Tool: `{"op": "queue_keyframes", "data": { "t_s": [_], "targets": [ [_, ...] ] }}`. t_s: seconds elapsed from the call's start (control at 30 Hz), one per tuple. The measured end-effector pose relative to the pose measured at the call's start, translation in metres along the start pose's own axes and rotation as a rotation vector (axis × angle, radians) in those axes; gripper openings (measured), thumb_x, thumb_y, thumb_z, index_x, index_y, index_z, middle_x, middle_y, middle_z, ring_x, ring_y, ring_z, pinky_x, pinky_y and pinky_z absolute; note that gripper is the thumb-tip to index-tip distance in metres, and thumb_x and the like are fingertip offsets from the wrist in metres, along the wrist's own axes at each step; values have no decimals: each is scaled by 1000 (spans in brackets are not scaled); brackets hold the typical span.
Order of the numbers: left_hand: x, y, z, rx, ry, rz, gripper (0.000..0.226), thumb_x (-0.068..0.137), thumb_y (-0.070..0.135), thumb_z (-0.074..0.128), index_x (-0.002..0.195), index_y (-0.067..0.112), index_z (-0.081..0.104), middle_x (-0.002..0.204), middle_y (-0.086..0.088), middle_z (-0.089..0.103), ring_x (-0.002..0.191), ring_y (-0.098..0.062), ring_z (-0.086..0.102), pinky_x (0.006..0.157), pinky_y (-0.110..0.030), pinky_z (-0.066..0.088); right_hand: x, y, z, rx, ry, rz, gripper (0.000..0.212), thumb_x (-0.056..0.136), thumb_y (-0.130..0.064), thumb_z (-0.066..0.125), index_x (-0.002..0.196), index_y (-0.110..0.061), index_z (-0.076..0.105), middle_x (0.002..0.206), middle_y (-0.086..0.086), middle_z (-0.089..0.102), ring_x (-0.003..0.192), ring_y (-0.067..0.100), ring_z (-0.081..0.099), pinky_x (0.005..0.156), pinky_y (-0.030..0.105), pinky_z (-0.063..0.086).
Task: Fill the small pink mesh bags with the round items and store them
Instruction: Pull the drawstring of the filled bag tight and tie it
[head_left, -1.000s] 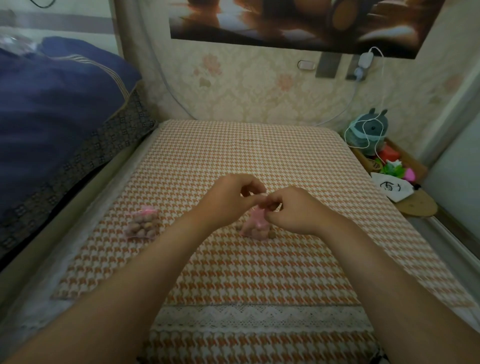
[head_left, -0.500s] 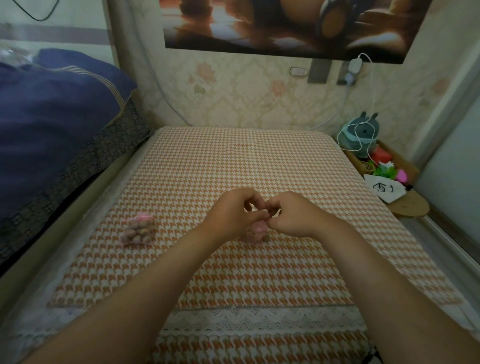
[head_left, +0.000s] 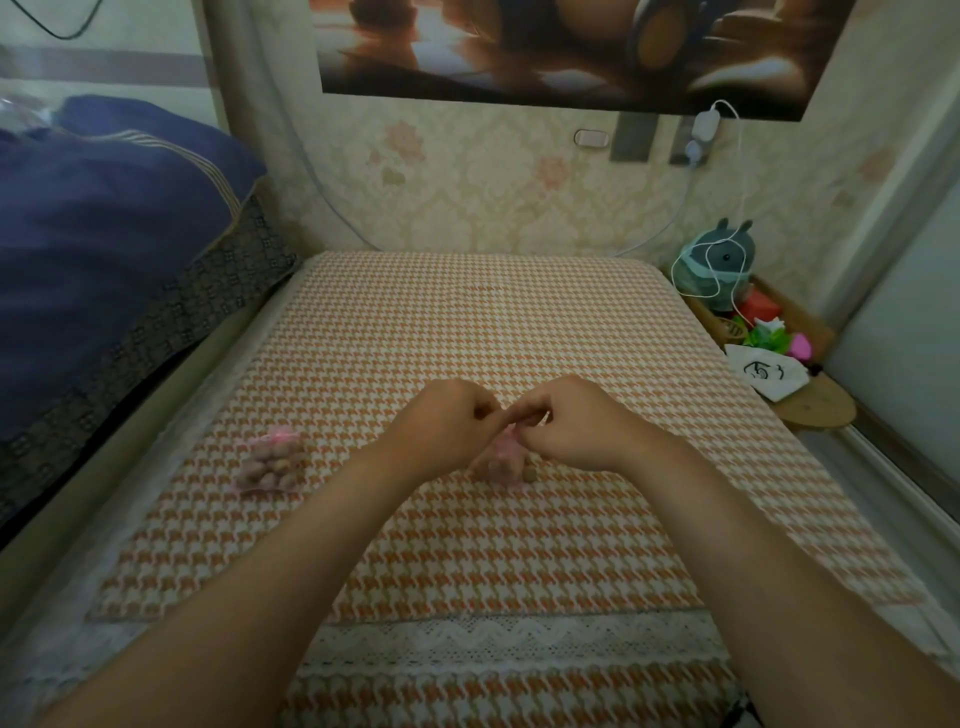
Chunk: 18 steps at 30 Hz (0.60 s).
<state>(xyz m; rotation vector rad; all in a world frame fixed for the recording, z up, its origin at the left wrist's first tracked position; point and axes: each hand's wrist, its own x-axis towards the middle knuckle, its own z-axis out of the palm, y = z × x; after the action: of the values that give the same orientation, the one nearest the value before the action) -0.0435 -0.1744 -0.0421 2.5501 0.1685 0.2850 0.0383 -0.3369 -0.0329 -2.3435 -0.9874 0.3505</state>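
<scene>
Altogether two pink mesh bags of round brown items lie on the houndstooth cloth (head_left: 467, 322): one filled bag (head_left: 271, 461) lies alone at the left, the other bag (head_left: 503, 458) has its top pinched between the curled left hand (head_left: 441, 426) and right hand (head_left: 574, 423).

Two bare forearms reach in from the bottom edge, one from each lower corner. No sleeves, cuffs or gloves cover them up to the frame edge. The left hand (head_left: 444, 423) and right hand (head_left: 574, 423) are bare as well, with no rings, watch or bracelet visible on fingers or wrists.
</scene>
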Motion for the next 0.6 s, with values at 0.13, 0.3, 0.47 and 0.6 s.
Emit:
{"op": "queue_keyframes", "data": {
  "t_s": [0.13, 0.3, 0.47, 0.6],
  "targets": [
    [-2, -1, -10, -32, 24, -93, 26, 85, 38, 66, 75, 16, 76, 68, -2, 71, 66, -15, 66, 60, -32, 51, 3, -3, 3, 60, 65, -41, 26, 92, -20, 62, 112, -33, 72, 90, -10, 73, 59, -6, 63, 69, 26, 56],
    [-10, -14, -27, -43, 81, -152, 12, 83, 28, 69, 78, 22, 77, 69, 9, 70, 63, -3, 63, 57, -22, 49, 10, -2, 17, 135, 140, 26, 25, 101, -17, 48, 112, -31, 66, 98, -9, 72, 65, -4, 63, 62, 20, 49],
    [-15, -29, -46, -57, 88, -191, 9, 83, 18, 67, 83, 22, 76, 71, 10, 69, 63, -1, 61, 55, -18, 47, 16, -7, 38, -124, 21, 3, 25, 88, -15, 62, 107, -26, 75, 105, -6, 73, 96, 14, 66, 87, 37, 56],
    [-16, -38, -51, -42, 57, -190, 11, 83, 16, 65, 83, 22, 75, 72, 11, 67, 65, -2, 61, 53, -14, 43, 22, -17, 55, -255, -19, -65, 15, 89, -34, 68, 102, -35, 75, 105, -6, 73, 96, 18, 67, 82, 36, 54]
  ]
}}
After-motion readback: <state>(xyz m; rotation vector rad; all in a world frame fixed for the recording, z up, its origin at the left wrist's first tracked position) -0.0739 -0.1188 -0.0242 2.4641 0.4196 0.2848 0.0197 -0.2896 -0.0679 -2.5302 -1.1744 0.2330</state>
